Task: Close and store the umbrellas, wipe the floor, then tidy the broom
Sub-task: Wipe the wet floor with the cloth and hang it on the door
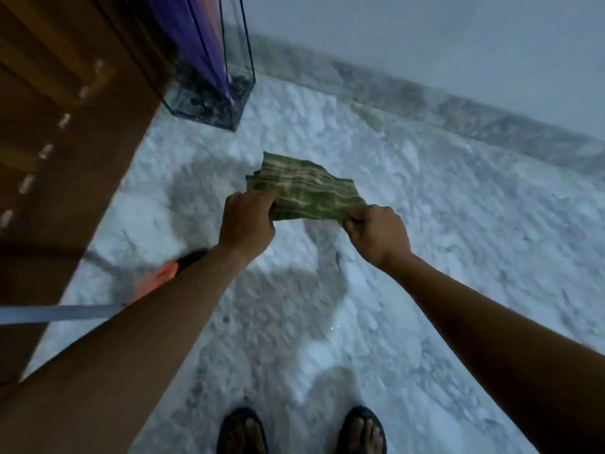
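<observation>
A green striped cloth (304,191) hangs stretched between both hands above the marble floor (425,257). My left hand (246,226) pinches its left edge and my right hand (376,234) pinches its right corner. A closed purple umbrella (193,40) stands in a clear stand (212,103) at the top left, against the wooden door. A broom lies on the floor at the left, its pale handle (55,313) and orange-and-black part (163,273) partly hidden behind my left forearm.
A brown wooden door (65,142) runs along the left side. A white wall with a grey marble skirting (458,109) crosses the top right. A small wet glint (334,327) shows on the floor. My sandalled feet (301,430) stand at the bottom.
</observation>
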